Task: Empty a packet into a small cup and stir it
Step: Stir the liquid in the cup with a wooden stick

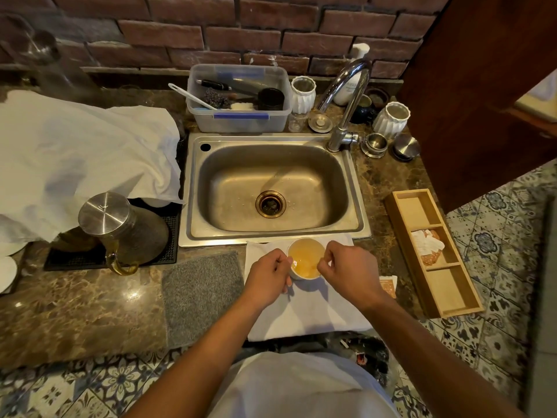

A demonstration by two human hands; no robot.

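Note:
A small white cup [305,257] holding amber liquid stands on a white napkin [304,315] just in front of the sink. My left hand [266,277] wraps the cup's left side. My right hand [346,271] is at the cup's right rim with fingers pinched together; what it pinches is too thin or blurred to make out. A torn orange and white packet [388,285] lies on the counter to the right of my right wrist.
A steel sink [271,188] with a tap [346,101] is behind the cup. A grey mat [202,294] lies left of the napkin, a glass carafe with steel lid [120,227] further left. A wooden divided tray [434,251] with packets sits right.

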